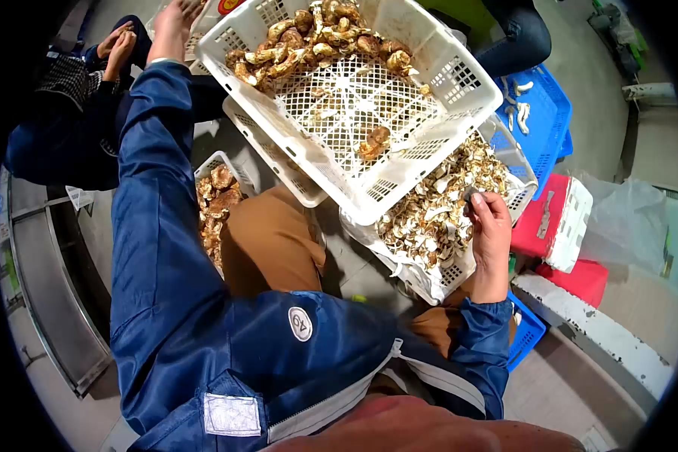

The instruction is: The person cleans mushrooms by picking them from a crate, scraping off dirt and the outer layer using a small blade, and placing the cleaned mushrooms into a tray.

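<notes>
My left hand (175,24) reaches to the upper left beside the large white crate, its fingers partly cut off by the top edge; those showing look stretched out, and I see nothing in them. Brown mushrooms (305,39) are heaped at the far end of the white crate (278,135), with a single mushroom (375,143) nearer me. On the right, my right hand (491,230) pinches a small dark object (471,194) whose kind I cannot make out. It is over a lined white basket (438,290) full of mushroom trimmings (437,211).
Another white basket (250,181) of brown mushrooms (217,202) stands by my knee. A blue tray (543,120) carries several pale mushrooms (521,113). At right are a red and white box (561,222) and a plastic bag (625,222). Another person's hands (117,47) show upper left.
</notes>
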A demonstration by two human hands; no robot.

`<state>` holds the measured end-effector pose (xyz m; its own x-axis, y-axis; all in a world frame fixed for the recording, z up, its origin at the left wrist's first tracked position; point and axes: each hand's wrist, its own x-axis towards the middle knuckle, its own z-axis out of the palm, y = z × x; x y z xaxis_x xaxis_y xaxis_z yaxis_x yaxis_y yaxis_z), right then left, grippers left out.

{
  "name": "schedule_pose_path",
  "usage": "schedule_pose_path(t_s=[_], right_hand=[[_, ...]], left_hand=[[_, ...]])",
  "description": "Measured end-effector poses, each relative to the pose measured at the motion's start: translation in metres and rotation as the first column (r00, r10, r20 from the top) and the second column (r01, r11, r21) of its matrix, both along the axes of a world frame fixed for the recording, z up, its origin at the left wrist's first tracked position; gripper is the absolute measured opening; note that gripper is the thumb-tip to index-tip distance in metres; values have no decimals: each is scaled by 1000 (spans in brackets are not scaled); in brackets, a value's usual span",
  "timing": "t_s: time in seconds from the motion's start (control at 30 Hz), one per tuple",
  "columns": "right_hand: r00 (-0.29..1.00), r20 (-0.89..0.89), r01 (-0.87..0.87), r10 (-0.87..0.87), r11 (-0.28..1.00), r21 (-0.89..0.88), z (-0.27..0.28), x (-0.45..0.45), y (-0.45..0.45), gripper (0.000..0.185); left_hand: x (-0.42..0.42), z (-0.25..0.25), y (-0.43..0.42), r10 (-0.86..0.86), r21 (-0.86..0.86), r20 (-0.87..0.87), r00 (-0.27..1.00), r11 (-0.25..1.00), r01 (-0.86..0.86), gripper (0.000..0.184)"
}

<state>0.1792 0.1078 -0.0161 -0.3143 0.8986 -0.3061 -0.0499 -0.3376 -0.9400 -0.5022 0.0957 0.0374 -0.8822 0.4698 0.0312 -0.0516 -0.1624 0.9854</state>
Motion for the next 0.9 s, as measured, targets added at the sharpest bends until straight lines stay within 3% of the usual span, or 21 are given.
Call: schedule_pose_path(t_s=[0.07,0.13,0.17,0.2,0.27,0.3,0.33,0.4,0.47,0.5,0.63,0.73,0.77,0.8,0.83,0.9], right_hand=[[1000,-13,-17,17,1000,-25,0,-3,2,8],[1000,-6,-21,20,1000,-15,4,-6,0,10],[999,-8,-42,42,999,1,9,-7,-2,10],[999,1,-45,45,999,6,12,-7,-4,10],[999,19,-47,47,999,21,19,-5,-5,10],[1000,5,-30,30,999,21,23,-4,-7,10],[999,-16,-36,36,999,25,24,-2,-8,10],[999,-26,-24,25,999,31,26,3,-10,10],[999,-25,-46,47,998,42,29,8,-11,10],[998,-24,-56,57,997,48,30,10,-12,10],[997,-40,-59,61,997,46,33,13,-16,10],[997,-67,-37,41,997,61,37,16,-18,11],[999,-35,-35,38,997,68,39,17,-19,11],[998,-48,-37,40,997,61,36,18,-18,11],[998,-22,-51,52,997,63,38,19,-18,11],[995,-34,-88,92,992,90,41,18,-18,12]], left_hand=[[76,16,17,-315,-252,-188,930,931,264,38],[133,28,22,-617,-521,-282,735,741,423,32],[153,33,21,-751,-729,-385,536,604,321,31],[184,42,22,-768,-801,-484,419,582,142,28],[175,17,34,-886,-899,-426,181,392,-197,32],[135,-24,50,-929,-941,-330,168,309,-141,42],[129,-34,45,-913,-913,-384,137,354,-206,48],[131,-44,35,-968,-896,-246,57,204,-395,55],[138,-52,25,-963,-929,-220,158,157,-336,58],[136,-59,16,-954,-879,-299,12,271,-391,63],[143,-64,6,-894,-834,-447,-24,426,-352,69],[142,-51,5,-884,-842,-463,66,415,-345,73],[106,-73,7,-771,-735,-636,-40,620,-275,74],[133,-44,7,-732,-732,-666,146,603,-316,67],[156,-16,7,-676,-739,-672,302,639,-216,65],[242,59,-16,-643,-640,-439,628,714,284,59]])
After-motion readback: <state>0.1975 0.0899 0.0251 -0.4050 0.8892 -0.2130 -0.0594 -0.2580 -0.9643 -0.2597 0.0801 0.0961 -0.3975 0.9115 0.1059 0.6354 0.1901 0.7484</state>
